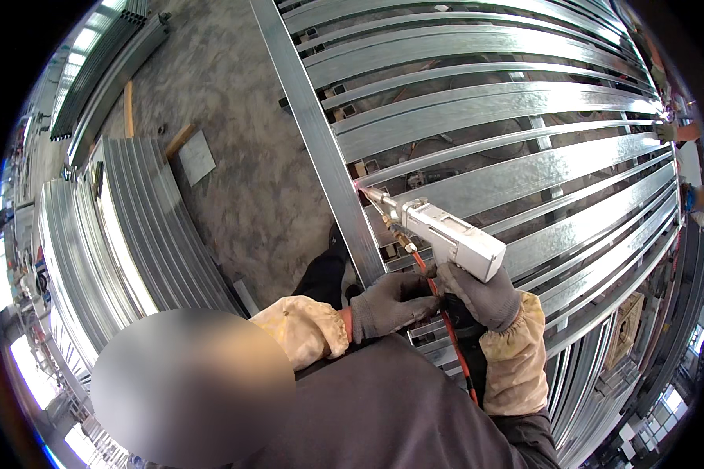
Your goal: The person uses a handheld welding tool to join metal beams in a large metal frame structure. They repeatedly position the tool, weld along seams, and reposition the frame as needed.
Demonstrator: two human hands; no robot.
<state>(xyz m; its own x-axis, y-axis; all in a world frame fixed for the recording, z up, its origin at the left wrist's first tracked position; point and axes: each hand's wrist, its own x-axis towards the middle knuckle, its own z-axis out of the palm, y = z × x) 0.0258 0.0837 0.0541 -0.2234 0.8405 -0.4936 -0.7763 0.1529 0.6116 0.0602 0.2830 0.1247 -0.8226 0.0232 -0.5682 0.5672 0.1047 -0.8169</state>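
Observation:
My right hand (485, 297), in a grey glove, is wrapped round the grip of a white handheld laser welding gun (457, 238). The gun's metal nozzle points to the upper left. A pinkish glow shows at its tip, where a thin slat meets the long galvanized side rail (321, 141). Beside the gun, a brass-fitted wire feed tube (399, 232) runs to the tip. My left hand (391, 303), gloved too, has its fingers curled at the orange-red hose (449, 328) just below the gun. Its fingertips are partly hidden there.
Parallel galvanized slats (446, 109) fill the frame to the right. At the far right, another person's gloved hand (666, 131) is next to a bright welding spot. Stacked metal profiles (145, 211) lie at left on the concrete floor (235, 102), near a small metal plate (197, 159).

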